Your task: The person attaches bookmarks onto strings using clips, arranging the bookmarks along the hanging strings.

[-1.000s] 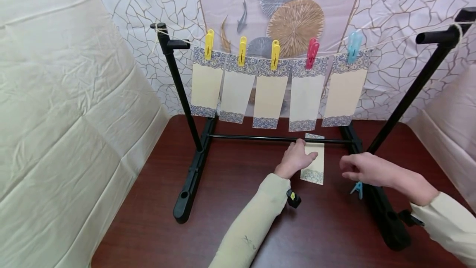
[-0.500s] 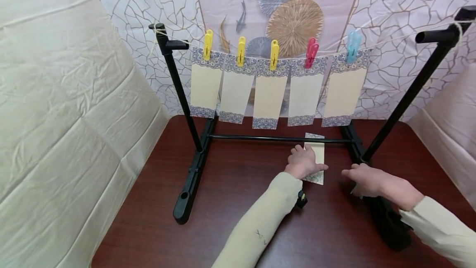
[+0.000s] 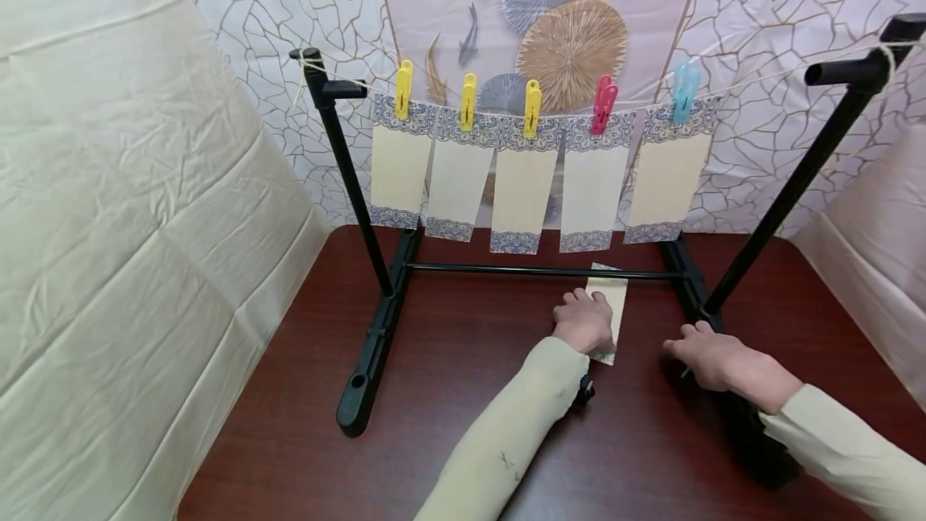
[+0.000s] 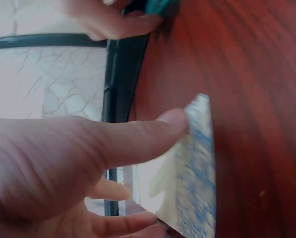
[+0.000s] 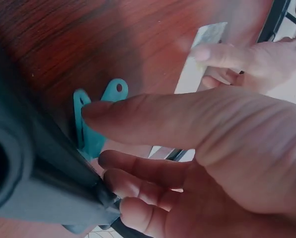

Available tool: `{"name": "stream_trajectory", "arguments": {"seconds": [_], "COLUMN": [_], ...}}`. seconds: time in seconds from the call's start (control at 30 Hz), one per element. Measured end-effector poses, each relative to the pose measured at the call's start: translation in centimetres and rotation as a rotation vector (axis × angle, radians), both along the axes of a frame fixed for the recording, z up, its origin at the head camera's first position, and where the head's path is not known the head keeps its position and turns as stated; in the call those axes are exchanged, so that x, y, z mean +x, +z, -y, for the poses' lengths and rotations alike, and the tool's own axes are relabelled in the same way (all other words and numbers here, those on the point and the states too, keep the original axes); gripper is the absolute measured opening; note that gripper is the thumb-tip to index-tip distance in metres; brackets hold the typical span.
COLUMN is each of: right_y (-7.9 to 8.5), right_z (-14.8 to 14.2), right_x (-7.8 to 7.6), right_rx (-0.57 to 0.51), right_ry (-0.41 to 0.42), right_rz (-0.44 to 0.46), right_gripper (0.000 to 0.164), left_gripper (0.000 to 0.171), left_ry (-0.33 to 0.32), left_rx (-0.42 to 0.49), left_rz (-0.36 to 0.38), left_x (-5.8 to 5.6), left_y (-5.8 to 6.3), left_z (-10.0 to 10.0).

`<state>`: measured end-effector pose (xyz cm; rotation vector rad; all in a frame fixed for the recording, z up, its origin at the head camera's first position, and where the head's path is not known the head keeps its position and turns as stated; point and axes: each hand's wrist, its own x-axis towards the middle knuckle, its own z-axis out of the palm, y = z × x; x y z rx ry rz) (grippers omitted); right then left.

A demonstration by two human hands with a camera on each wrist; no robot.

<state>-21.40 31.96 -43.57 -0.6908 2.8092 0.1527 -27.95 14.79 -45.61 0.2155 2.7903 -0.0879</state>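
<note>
A cream paper card (image 3: 608,304) with blue lace-patterned ends lies under the rack's crossbar in the head view. My left hand (image 3: 584,322) holds it across its width. In the left wrist view the thumb presses one edge of the card (image 4: 195,168) near its patterned end, fingers at the opposite edge. My right hand (image 3: 719,356) is over the rack's right foot. In the right wrist view its thumb overlaps one arm of a teal clothespin (image 5: 96,131), and its bent fingers are just beside the clothespin, thumb and fingertips apart. The head view mostly hides this clothespin behind the hand.
A black rack (image 3: 376,316) stands on the dark red table (image 3: 289,392), with a string tied between its posts. Several patterned cards (image 3: 524,191) hang from it by yellow clothespins (image 3: 531,108), a pink clothespin (image 3: 604,105) and a light blue clothespin (image 3: 683,93).
My left hand has come back toward me, its thumb closing in on the card, which has shifted slightly left and tilted. My right hand has lowered over the teal clothespin.
</note>
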Motion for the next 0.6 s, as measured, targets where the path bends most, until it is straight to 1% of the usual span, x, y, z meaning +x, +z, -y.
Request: {"name": "stream_trajectory", "arguments": {"seconds": [0.07,0.13,0.27,0.37,0.47,0.53,0.6], "right_y": [-0.2,-0.4,-0.6,-0.5,-0.4,-0.3,-0.4], "right_z": [-0.1,-0.1,-0.2,-0.2,-0.3,-0.3,-0.4], "right_x": [0.0,0.0,-0.3,-0.6,-0.8,-0.8,-0.7], "right_rx": [0.000,0.002,-0.010,-0.032,-0.057,-0.067,-0.073], "right_ry": [0.006,0.006,0.005,0.009,0.018,0.036,0.049], "right_rz": [-0.024,-0.035,-0.025,0.002,0.047,0.075,0.084], "right_gripper": [0.036,0.035,0.033,0.035,0.038,0.038,0.036], "left_gripper": [0.089,0.086,0.087,0.094,0.102,0.101,0.094], "left_ry": [0.002,0.027,0.063,0.053,0.048,0.050,0.049], "left_rx": [0.004,0.007,-0.023,-0.075,-0.120,-0.138,-0.148], "left_rz": [0.019,0.027,0.028,0.043,0.075,0.100,0.122], "left_x": [-0.1,-0.2,-0.2,-0.2,-0.3,-0.4,-0.6], "left_y": [0.3,0.4,0.3,0.5,0.8,1.1,1.2], "left_z": [0.3,0.5,0.6,0.8,1.0,1.3,1.5]}}
